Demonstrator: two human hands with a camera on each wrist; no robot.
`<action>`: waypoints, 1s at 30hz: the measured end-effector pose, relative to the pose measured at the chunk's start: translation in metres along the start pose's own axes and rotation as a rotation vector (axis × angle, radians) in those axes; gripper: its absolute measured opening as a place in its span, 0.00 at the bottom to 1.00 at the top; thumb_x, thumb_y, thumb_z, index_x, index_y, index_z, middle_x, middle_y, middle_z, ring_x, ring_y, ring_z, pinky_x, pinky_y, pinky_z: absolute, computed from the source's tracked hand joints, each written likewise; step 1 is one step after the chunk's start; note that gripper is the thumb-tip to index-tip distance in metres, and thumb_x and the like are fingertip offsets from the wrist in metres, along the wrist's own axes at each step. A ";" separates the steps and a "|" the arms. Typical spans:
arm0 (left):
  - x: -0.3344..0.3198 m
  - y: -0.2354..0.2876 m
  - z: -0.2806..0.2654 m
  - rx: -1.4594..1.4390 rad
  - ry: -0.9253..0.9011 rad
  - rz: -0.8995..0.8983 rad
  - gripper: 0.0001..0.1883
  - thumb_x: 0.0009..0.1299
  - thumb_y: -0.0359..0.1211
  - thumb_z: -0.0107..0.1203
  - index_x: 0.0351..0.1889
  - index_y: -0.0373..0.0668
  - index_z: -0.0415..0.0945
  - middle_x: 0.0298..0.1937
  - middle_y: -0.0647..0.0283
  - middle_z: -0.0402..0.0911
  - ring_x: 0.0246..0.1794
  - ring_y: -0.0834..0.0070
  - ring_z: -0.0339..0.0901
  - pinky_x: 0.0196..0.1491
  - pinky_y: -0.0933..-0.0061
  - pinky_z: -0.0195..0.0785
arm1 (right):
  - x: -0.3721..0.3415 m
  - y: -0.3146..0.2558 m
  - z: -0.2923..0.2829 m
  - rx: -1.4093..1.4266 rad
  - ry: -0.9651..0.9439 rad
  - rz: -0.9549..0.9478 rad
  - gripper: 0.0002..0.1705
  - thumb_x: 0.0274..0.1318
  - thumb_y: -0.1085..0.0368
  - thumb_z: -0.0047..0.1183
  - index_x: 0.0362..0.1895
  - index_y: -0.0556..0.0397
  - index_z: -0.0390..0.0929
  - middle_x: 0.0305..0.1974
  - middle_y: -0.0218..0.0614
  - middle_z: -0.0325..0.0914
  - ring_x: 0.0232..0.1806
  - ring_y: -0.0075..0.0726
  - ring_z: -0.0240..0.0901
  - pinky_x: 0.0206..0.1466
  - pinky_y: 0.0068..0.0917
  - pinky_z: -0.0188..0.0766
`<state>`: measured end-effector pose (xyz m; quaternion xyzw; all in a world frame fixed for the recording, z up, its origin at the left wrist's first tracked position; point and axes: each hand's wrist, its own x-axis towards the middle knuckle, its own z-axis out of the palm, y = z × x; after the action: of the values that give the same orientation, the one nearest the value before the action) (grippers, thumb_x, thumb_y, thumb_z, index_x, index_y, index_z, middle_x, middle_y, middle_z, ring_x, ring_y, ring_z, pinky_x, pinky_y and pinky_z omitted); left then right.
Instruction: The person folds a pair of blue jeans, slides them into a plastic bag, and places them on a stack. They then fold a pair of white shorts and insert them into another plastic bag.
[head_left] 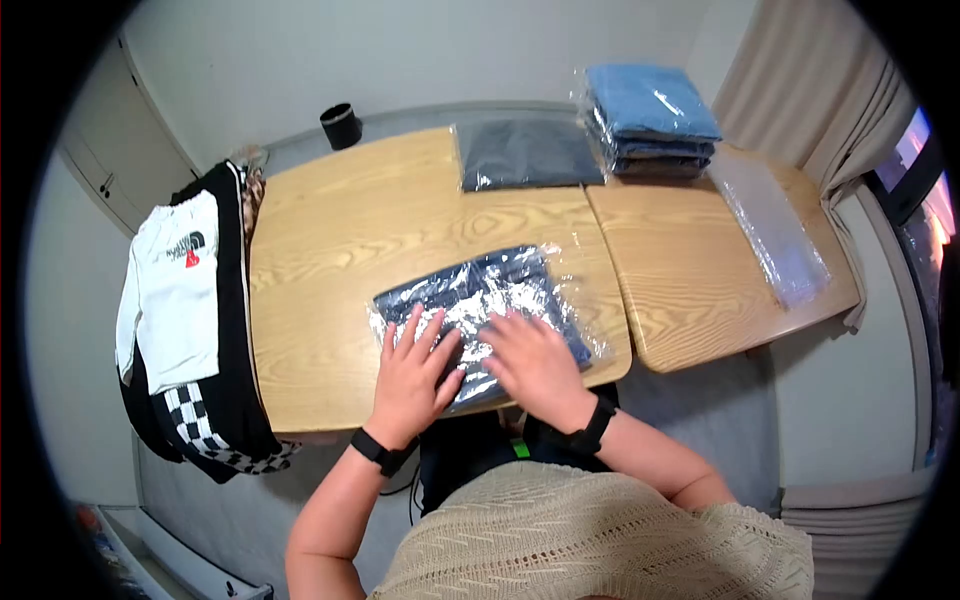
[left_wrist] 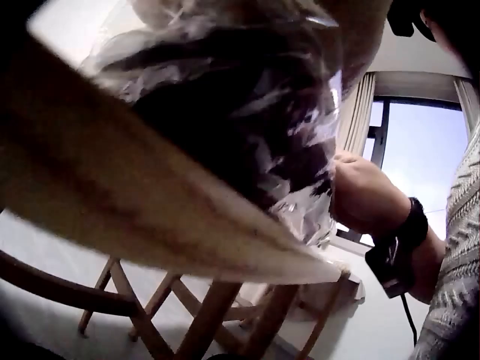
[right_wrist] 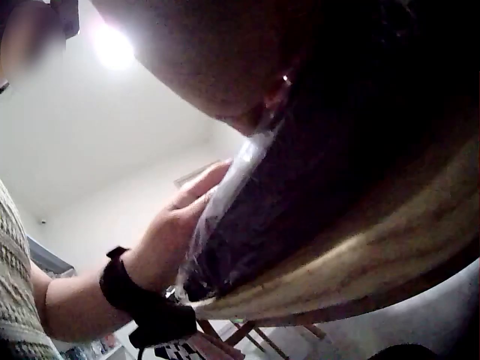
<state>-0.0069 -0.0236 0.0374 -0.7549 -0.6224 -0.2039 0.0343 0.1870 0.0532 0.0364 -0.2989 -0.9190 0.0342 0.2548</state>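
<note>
A folded dark blue garment in a clear plastic bag [head_left: 500,275] lies near the front edge of the wooden table [head_left: 330,230]. My left hand [head_left: 408,375] rests on its left part with fingers spread. On its right part my right hand [head_left: 535,365] presses with the fingers extended, slightly blurred. In the left wrist view the bagged garment [left_wrist: 225,105] reaches the table edge, and the right hand [left_wrist: 367,191] shows beyond it. The right wrist view has the bag [right_wrist: 232,225] dark and close, with the left hand [right_wrist: 169,236] at its far side.
Another bagged dark garment [head_left: 530,155] lies at the back, beside a stack of bagged folded jeans [head_left: 650,105]. An empty clear bag [head_left: 770,235] is on the right table section. Clothes, including a white top [head_left: 180,300], hang over the left edge. A black bin [head_left: 341,127] stands behind.
</note>
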 end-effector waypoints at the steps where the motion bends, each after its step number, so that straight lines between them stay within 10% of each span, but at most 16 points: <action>1: 0.001 0.000 -0.002 -0.010 -0.033 0.026 0.27 0.64 0.40 0.56 0.63 0.49 0.68 0.71 0.56 0.60 0.73 0.54 0.50 0.70 0.45 0.39 | 0.001 -0.003 0.002 0.044 -0.046 -0.010 0.20 0.58 0.53 0.51 0.50 0.49 0.77 0.57 0.37 0.72 0.62 0.45 0.63 0.66 0.49 0.53; 8: 0.001 -0.018 -0.004 -0.057 -0.261 -0.089 0.30 0.67 0.47 0.50 0.68 0.52 0.63 0.74 0.55 0.52 0.75 0.51 0.44 0.71 0.43 0.37 | 0.009 0.019 -0.003 0.000 -0.098 -0.046 0.28 0.56 0.42 0.50 0.57 0.40 0.75 0.60 0.38 0.70 0.65 0.47 0.61 0.67 0.56 0.50; 30: -0.004 -0.051 -0.006 -0.591 -0.349 -0.105 0.32 0.67 0.44 0.52 0.69 0.47 0.60 0.76 0.56 0.48 0.77 0.56 0.35 0.73 0.52 0.29 | 0.002 0.046 -0.010 0.259 -0.193 0.070 0.25 0.59 0.50 0.50 0.55 0.51 0.70 0.64 0.46 0.64 0.70 0.50 0.53 0.69 0.50 0.48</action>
<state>-0.0574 -0.0179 0.0312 -0.7225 -0.5711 -0.2448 -0.3031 0.2149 0.0907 0.0359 -0.2907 -0.9161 0.1901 0.2003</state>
